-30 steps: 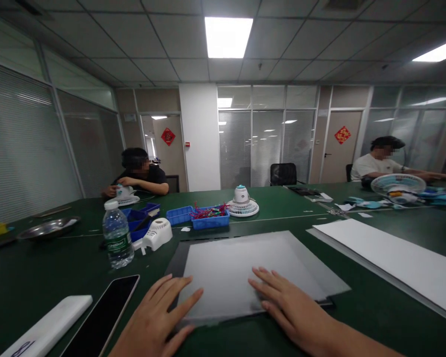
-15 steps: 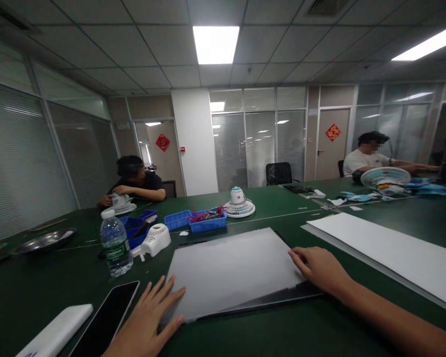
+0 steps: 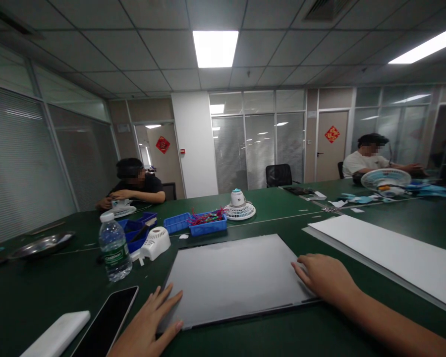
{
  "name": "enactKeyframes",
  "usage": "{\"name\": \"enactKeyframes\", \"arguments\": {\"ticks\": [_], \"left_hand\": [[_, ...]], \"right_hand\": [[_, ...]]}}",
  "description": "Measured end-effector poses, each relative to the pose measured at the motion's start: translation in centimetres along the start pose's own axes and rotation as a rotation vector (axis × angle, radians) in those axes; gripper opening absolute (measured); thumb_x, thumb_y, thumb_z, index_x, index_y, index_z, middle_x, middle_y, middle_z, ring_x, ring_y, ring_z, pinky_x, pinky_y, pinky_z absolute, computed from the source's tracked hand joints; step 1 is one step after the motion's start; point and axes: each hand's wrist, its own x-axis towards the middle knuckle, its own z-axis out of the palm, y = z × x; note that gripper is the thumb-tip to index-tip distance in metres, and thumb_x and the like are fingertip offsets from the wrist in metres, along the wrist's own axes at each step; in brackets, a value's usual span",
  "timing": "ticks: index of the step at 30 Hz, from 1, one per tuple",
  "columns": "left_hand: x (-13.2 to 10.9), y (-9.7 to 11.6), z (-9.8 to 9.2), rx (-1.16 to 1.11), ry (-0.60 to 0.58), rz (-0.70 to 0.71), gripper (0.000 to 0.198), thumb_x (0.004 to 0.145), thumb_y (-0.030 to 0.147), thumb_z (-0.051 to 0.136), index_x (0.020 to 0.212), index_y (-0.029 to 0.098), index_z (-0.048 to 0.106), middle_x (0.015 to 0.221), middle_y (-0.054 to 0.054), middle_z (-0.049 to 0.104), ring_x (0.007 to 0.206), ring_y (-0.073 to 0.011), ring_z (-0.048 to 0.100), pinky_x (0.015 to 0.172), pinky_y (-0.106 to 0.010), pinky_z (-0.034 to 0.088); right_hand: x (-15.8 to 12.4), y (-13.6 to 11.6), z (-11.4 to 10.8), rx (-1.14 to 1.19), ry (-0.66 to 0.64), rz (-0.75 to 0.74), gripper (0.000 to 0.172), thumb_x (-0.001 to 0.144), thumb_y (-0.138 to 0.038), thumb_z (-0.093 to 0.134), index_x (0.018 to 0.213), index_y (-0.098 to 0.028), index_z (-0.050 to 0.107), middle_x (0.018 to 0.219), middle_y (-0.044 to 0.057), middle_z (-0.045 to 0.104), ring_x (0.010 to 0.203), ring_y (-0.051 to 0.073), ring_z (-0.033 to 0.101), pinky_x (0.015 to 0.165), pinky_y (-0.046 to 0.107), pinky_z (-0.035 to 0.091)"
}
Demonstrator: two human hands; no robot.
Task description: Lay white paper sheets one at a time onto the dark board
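A grey-white sheet (image 3: 234, 277) lies flat on a dark board on the green table (image 3: 40, 287) in front of me. My left hand (image 3: 150, 325) rests at the sheet's near left corner, fingers stretched out flat. My right hand (image 3: 325, 277) sits at the sheet's right edge, fingers curled against that edge. Neither hand lifts anything.
A phone (image 3: 106, 325) and a white bar (image 3: 55, 337) lie near left. A water bottle (image 3: 114, 246), a white fan part (image 3: 154, 243), blue trays (image 3: 208, 225) and a small fan (image 3: 239, 206) stand behind. Large white sheets (image 3: 390, 255) lie right. Two persons sit across.
My right hand has moved from the sheet's middle to its right edge. The sheet has been squared up over the dark board. My left hand has slid back to the near left corner.
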Motion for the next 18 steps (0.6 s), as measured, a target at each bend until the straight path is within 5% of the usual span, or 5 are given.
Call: {"name": "enactKeyframes", "arguments": {"ticks": [7,11,14,18], "left_hand": [[0.0,0.5,-0.8,-0.016,0.04,-0.007,0.059,0.095,0.061,0.048,0.148,0.034,0.045,0.157,-0.005,0.04,0.142,-0.0365,0.038,0.111,-0.062,0.039],[0.0,2.0,-2.0,-0.027,-0.06,-0.08,0.064,0.092,0.067,0.046,0.147,0.033,0.047,0.159,-0.004,0.036,0.146,-0.0355,0.031,0.117,-0.062,0.031],[0.0,2.7,-2.5,-0.039,-0.11,-0.137,0.062,0.092,0.066,0.045,0.146,0.035,0.049,0.161,0.0,0.033,0.149,-0.0325,0.027,0.122,-0.058,0.024],[0.0,2.4,-2.3,-0.073,-0.105,-0.158,0.064,0.091,0.069,0.043,0.144,0.033,0.053,0.16,0.0,0.036,0.15,-0.0318,0.028,0.123,-0.056,0.022]], "right_hand": [[0.1,1.7,1.1,0.1,-0.026,-0.112,0.058,0.098,-0.055,0.036,0.127,-0.018,0.07,0.116,0.015,0.074,0.104,0.03,0.069,0.091,0.046,0.053],[1.3,4.1,1.2,0.124,-0.024,-0.184,0.055,0.099,-0.056,0.034,0.131,-0.025,0.067,0.117,0.008,0.075,0.106,0.026,0.069,0.093,0.04,0.051],[2.7,7.3,1.7,0.029,0.031,-0.061,0.052,0.098,-0.053,0.037,0.133,-0.027,0.065,0.126,0.007,0.071,0.114,0.027,0.065,0.096,0.04,0.049],[3.7,12.6,2.7,-0.095,0.118,0.25,0.061,0.092,-0.043,0.045,0.139,-0.004,0.055,0.143,0.03,0.052,0.136,0.046,0.043,0.108,0.063,0.031]]}}
